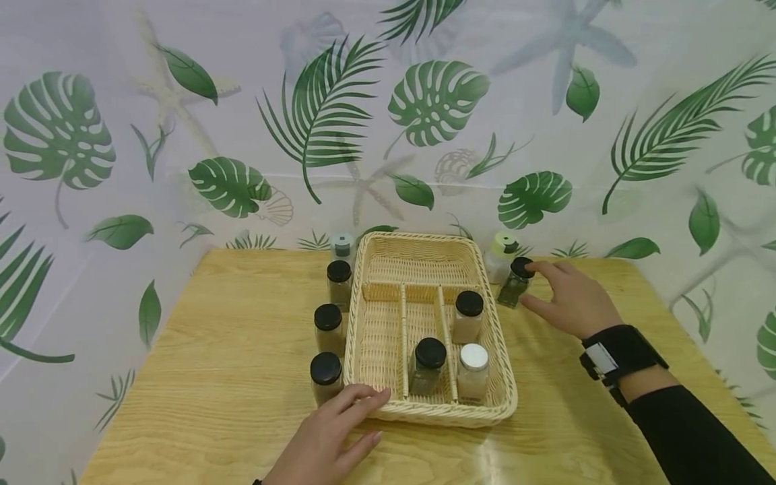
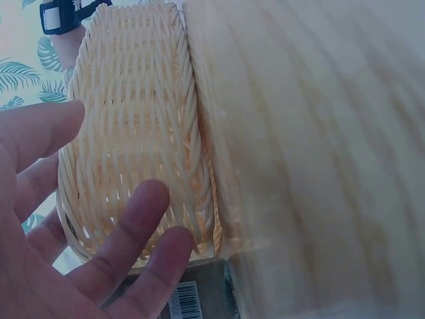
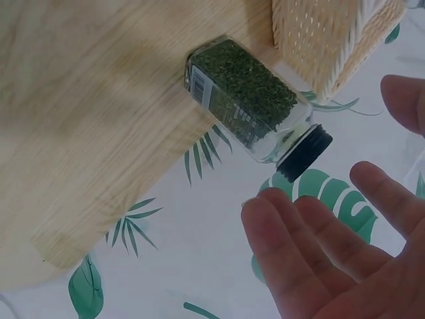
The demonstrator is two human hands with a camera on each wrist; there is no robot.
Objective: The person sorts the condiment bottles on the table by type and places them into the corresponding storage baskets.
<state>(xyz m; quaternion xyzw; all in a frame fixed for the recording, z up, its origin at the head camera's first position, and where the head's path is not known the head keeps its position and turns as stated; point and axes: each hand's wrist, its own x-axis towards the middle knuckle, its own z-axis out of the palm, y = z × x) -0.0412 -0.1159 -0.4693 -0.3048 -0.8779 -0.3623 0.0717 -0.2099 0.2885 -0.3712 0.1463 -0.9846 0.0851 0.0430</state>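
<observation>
A glass spice jar of dried green herbs (image 1: 514, 289) with a black lid stands to the right of the wicker basket (image 1: 436, 411). My right hand (image 1: 572, 300) is right beside its lid, fingers loosely spread; in the right wrist view the fingertips (image 3: 262, 216) are just off the lid. At the basket's near left corner, the left hand (image 1: 330, 434) has its fingers on the rim, loosely extended. Inside the basket, a black-lidded jar (image 1: 428, 370) occupies the middle compartment. The right compartment holds another black-lidded jar (image 1: 468, 320) and a white-lidded jar (image 1: 473, 377).
Along the basket's left side is a row of black-lidded jars (image 1: 328, 327), with a pale-lidded jar (image 1: 342, 247) at its back end. Behind the herb jar stands a yellow-green-lidded jar (image 1: 500, 254). A leaf-patterned sheet (image 1: 364, 135) hangs behind the wooden table (image 1: 230, 350).
</observation>
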